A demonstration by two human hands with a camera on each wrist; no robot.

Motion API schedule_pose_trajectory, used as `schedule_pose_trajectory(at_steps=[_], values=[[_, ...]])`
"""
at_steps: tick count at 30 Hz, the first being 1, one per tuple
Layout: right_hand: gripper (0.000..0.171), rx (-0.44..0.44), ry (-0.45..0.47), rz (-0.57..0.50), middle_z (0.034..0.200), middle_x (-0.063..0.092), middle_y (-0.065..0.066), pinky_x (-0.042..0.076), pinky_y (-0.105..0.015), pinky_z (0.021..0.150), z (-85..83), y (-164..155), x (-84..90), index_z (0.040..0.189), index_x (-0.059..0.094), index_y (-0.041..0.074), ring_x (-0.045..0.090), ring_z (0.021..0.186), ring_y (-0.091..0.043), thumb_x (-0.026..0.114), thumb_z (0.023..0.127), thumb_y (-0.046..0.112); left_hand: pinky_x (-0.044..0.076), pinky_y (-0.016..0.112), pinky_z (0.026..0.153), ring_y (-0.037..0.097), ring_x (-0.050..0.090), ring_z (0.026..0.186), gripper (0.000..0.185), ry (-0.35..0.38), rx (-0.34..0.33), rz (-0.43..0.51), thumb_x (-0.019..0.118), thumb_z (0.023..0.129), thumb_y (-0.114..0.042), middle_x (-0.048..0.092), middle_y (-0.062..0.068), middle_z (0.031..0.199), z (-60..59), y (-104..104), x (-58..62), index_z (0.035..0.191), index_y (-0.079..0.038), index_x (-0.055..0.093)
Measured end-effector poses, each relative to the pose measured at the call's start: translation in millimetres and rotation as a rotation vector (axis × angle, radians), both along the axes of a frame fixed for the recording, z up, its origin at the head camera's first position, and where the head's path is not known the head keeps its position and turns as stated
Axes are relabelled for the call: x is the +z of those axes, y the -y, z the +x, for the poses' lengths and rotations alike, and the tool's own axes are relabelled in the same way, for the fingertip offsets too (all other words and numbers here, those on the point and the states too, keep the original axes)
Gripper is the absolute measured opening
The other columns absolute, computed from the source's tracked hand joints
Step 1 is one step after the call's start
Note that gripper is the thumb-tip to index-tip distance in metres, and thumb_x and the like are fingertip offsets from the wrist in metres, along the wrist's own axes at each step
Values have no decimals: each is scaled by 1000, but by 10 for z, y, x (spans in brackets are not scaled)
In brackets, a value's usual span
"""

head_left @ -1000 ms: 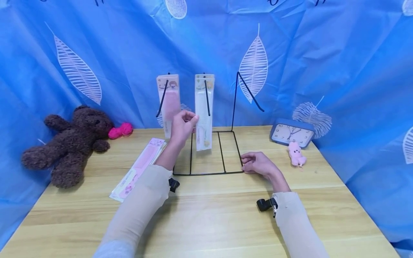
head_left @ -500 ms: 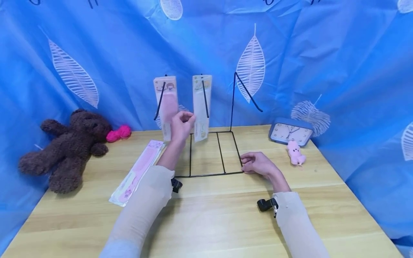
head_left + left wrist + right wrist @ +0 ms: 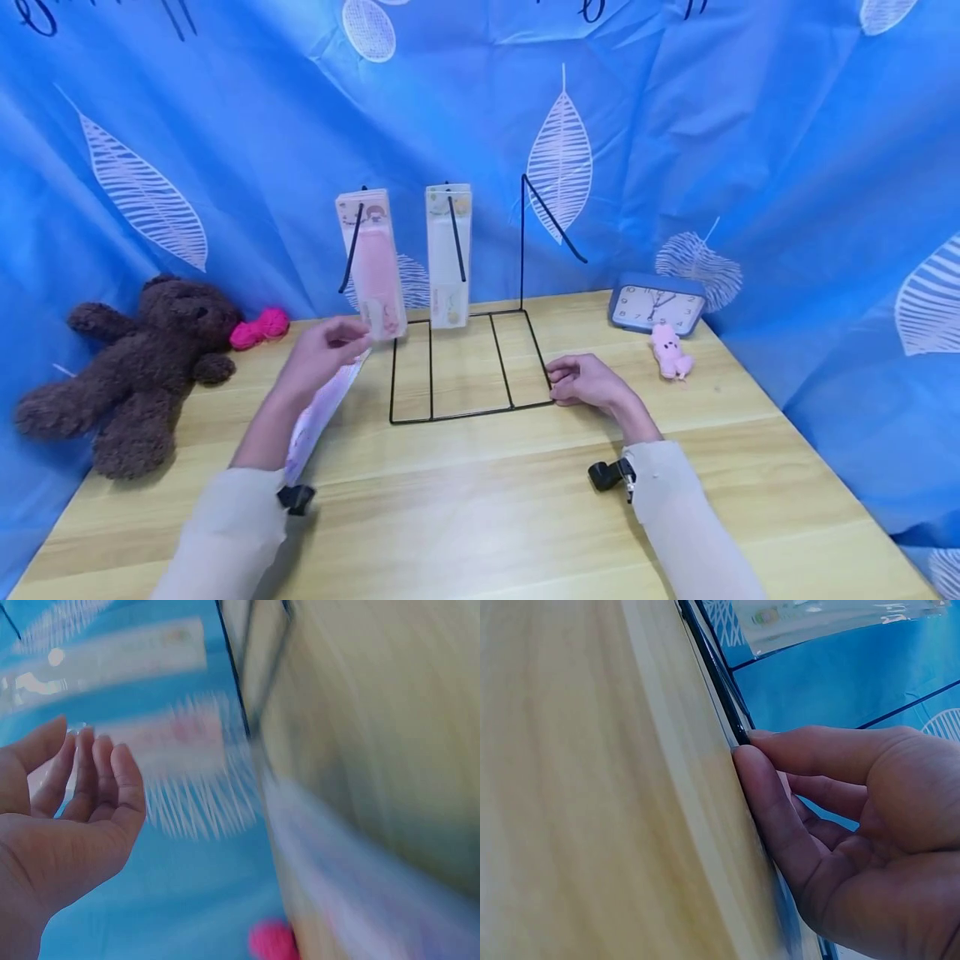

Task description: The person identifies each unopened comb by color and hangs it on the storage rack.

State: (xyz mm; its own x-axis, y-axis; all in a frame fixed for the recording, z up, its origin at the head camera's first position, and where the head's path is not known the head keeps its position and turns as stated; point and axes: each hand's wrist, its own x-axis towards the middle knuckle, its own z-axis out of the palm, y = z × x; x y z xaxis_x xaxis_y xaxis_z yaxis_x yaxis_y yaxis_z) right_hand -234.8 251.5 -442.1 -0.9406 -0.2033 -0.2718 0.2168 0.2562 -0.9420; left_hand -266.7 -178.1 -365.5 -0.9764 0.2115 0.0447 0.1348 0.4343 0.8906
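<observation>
Teddy bear (image 3: 142,358): brown plush, slumped at the far left of the wooden table (image 3: 480,500), against the blue leaf-print curtain (image 3: 225,125)
Pink ball (image 3: 258,327): just right of the bear's head, at the table's back edge
Flat comb packs (image 3: 318,412): on the table left of the rack, long axis running from near left to far right, far end partly hidden under the left hand
Left hand (image 3: 322,350): raised above the far end of the flat packs, fingers loosely straight and slightly spread, holding nothing; in the left wrist view (image 3: 67,817) palm bare, fingers relaxed, the rest blurred
Pink comb pack (image 3: 372,267): on the rack's left hook, long axis vertical, header card up, lower end just beside the left hand's fingertips; touching or not, cannot tell
White comb pack (image 3: 448,254): on the middle hook, long axis vertical, header card up, near the pink pack but apart from it
Wire display rack (image 3: 465,367): black, rectangular base flat on the table at centre, uprights at the back, three hooks slanting forward and down; right hook (image 3: 555,218) bare
Right hand (image 3: 588,383): low on the table at the base's near right corner, fingers curled, fingertips (image 3: 750,761) pressed on the black wire (image 3: 712,671) and pinching it against the tabletop
Alarm clock (image 3: 656,307): blue, tilted back, right of the rack
Pink plush toy (image 3: 670,350): small, just in front of the clock
</observation>
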Motion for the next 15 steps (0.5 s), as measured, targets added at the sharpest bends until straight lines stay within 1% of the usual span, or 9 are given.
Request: schedule_pose_trajectory(at_steps=[2,4,6,8,10,12,15], values=[[61,-1,0,1,115,52,-20,58,-35,83,-11,7,3,142,44,-14,62,92,-23,69,86,-14,52,30,82,31,60,106,37,6,-7,-100,68,99,-20,65,21,118,56,249,-45,124,6,61],[61,-11,-5,5,114,53,-20,58,-35,82,-13,6,8,141,45,-14,62,91,-23,68,85,-14,50,32,83,32,59,108,39,33,-36,-159,69,99,-21,64,21,119,101,444,-90,125,6,61],[60,-20,-9,5,114,53,-20,58,-35,82,-1,4,6,141,45,-15,62,91,-24,68,85,-15,50,35,85,33,58,110,42,70,-77,-185,70,98,-22,63,22,120,129,601,-144,127,7,60],[59,-29,-8,1,113,53,-20,58,-35,82,22,13,-9,140,46,-15,63,91,-24,67,85,-15,51,39,87,34,57,112,46,123,-98,-182,70,97,-22,62,23,123,154,723,-197,130,7,58],[59,-20,-3,-3,114,53,-20,58,-35,82,56,32,-37,140,45,-15,63,91,-24,67,86,-15,52,41,87,33,56,113,50,171,-96,-185,72,96,-23,60,24,125,184,822,-247,132,8,55],[59,-11,7,-10,113,54,-20,58,-36,82,96,62,-70,140,46,-15,64,90,-23,68,85,-15,52,43,88,33,56,112,55,226,-76,-194,73,96,-26,57,25,127,210,894,-286,135,7,53],[60,12,19,-20,114,54,-20,58,-37,83,136,97,-102,140,44,-16,64,91,-24,69,85,-14,51,44,89,32,56,112,62,275,-49,-227,73,96,-32,56,25,128,215,951,-313,138,8,50]])
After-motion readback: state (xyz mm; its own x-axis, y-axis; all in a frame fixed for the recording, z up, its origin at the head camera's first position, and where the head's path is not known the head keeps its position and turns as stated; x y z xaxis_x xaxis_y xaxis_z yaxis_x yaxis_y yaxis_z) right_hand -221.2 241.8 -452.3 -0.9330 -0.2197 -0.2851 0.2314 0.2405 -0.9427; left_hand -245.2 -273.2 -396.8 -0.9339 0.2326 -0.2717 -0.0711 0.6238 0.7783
